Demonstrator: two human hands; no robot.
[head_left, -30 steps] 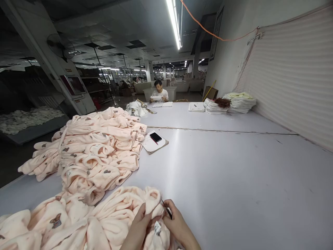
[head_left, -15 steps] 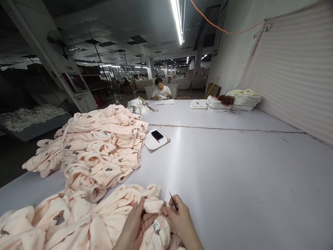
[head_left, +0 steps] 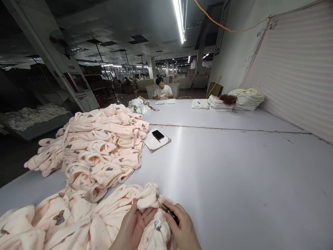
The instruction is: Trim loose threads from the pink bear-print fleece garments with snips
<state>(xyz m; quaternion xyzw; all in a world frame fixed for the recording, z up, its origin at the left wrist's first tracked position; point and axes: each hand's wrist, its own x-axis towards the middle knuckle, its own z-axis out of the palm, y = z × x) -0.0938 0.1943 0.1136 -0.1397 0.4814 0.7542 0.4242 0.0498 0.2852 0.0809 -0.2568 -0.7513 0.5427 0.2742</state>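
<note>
A pale pink fleece garment with butterfly prints lies bunched along the near edge of the table. My left hand grips a folded edge of it, thumb on top and fingers curled beneath. In my right hand is a pair of small dark thread snips, with the blades pointing left at the held edge. Whether the blades touch the cloth I cannot tell. A small white label shows on the fabric between my hands.
More pink garments are heaped at the left. Beyond them lie a notepad and a black phone. White folded cloth stacks stand at the far right. Across the table sits a person with white cloth.
The snips have tipped from pointing up to pointing left at the garment's edge. My left hand has shifted slightly left and down with the fabric.
</note>
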